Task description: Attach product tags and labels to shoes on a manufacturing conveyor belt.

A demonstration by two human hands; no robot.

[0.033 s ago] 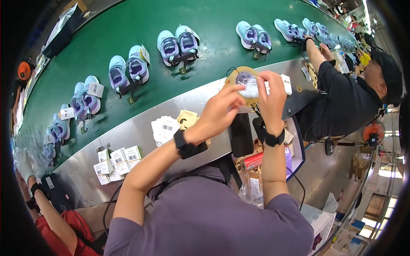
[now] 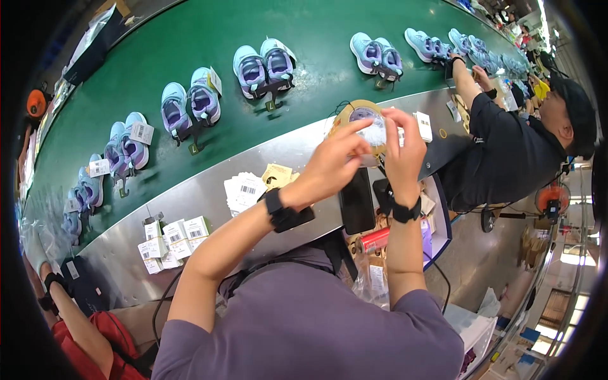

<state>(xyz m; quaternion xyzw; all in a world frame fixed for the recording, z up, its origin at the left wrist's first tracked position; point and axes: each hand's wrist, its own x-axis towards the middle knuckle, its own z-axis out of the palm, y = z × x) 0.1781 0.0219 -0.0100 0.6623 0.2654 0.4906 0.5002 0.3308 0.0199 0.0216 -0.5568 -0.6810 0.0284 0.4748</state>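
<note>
Landmark: black phone [image 2: 356, 206] at the near edge of the metal ledge [image 2: 285, 154]. What looks like a tan tape roll [image 2: 346, 114] sits just beyond it, with clear plastic filling [image 2: 375, 132] in the hole. Both our hands are over it. Left hand [image 2: 329, 161]: fingers loosely spread, index stretched across the hole, thumb apart. Right hand [image 2: 405, 149]: fingers bent, tips gathered at the roll's right side. We can't tell if either pinches a strand (clear plastic blurs into the fingertips).

Handling, our read: roll light and stiff, best taken by the outer rim. Filling soft, slick, near weightless, likely to tangle; we'd use a fingertip pinch and not yank.

Around: black cord [image 2: 342, 105] loops up beyond the phone at the roll's far-left edge, a possible snag. White tags [image 2: 423, 126] lie beyond and right of the phone, just past our right hand. Left of the phone: yellowish cards [image 2: 276, 175], loose white tags [image 2: 244, 192], then banded bundles [image 2: 185, 237] farther out. Red cylinder [image 2: 372, 240] sits off the phone's near right. Well beyond the phone, the green belt [image 2: 323, 57] carries blue-purple shoes [image 2: 253, 69]. Our left forearm [image 2: 225, 250] crowds access left of the phone.
</note>
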